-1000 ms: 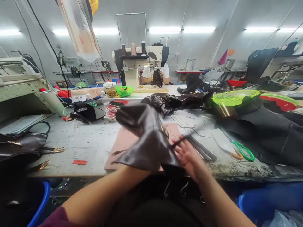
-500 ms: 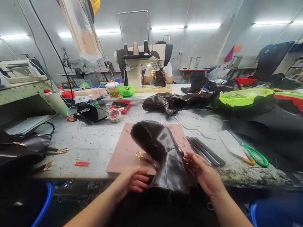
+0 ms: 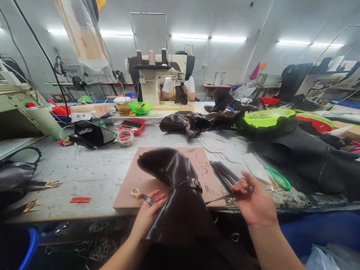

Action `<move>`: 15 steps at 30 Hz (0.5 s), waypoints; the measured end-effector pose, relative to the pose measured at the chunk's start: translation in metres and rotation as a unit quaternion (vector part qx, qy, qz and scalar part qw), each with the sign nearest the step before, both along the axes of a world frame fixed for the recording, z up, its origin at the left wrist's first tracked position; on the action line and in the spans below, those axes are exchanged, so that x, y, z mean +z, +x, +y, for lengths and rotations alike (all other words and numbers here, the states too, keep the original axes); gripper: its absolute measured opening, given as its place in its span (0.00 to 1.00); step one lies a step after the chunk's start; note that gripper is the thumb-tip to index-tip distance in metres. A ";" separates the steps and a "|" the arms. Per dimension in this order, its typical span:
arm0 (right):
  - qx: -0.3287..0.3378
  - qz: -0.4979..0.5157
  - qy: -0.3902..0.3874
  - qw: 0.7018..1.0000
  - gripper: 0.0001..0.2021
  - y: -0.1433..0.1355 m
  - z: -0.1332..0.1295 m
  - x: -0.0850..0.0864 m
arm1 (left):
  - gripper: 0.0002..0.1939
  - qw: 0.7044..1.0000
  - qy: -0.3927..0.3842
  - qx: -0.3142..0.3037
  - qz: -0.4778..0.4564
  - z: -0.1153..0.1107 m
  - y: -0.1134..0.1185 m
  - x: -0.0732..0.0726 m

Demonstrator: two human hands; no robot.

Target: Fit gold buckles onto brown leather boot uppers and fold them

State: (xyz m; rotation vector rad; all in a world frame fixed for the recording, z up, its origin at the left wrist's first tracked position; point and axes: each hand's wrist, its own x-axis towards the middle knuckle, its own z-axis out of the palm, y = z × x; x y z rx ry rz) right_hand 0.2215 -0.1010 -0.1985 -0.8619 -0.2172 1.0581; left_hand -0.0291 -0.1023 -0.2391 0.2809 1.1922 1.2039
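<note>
A dark brown leather boot upper (image 3: 180, 183) lies over the front of a pinkish board (image 3: 129, 176), its scalloped toe end pointing to the far left. My left hand (image 3: 152, 206) rests against the boot's left side with fingers stretched out. Across those fingers lies a short strap with a gold buckle (image 3: 137, 192). On the right, my right hand (image 3: 253, 197) is closed in a pinch on the end of a thin dark strap (image 3: 221, 198), which runs back towards the boot. A small gold buckle (image 3: 194, 183) sits at the boot's ankle.
Dark strips (image 3: 223, 174) and green-handled scissors (image 3: 278, 178) lie to the right. Behind are more boots (image 3: 182, 123), a lime basket (image 3: 268, 118) and a red tray (image 3: 137, 127). A person works at a sewing machine (image 3: 154, 82) across the table. Blue bins flank the front edge.
My right hand has moved away from the boot to the right, drawing out a thin strap. The left hand has come against the boot, which has tilted left. The view has turned right.
</note>
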 end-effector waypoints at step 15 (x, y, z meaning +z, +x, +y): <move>-0.015 -0.353 0.110 0.929 0.14 -0.004 -0.021 -0.006 | 0.24 0.983 0.136 -0.036 0.117 -0.017 -0.024 0.011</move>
